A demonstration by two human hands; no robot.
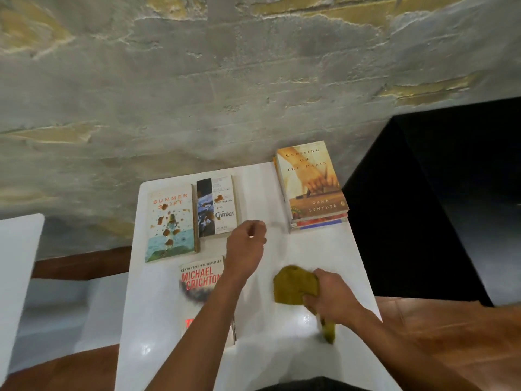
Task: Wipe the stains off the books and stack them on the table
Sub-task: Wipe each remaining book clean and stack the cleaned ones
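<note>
Books lie on the white desk in two groups. At the far right corner a stack has "Crossing on the Paris" on top. At the left lie three single books: "Summer" with brown stains, "Contact" just beside it, also stained, and a Michael Crichton book nearer to the person. The left forearm crosses over the Crichton book and hides its lower right part. The left hand hovers near the corner of "Contact", fingers loosely curled, its grip holding nothing. The right hand has its grip closed around an olive-yellow cloth that rests on the desk. Behind the desk is a rough grey wall, and at the right a black block. The lower titles in the stack are not readable.
</note>
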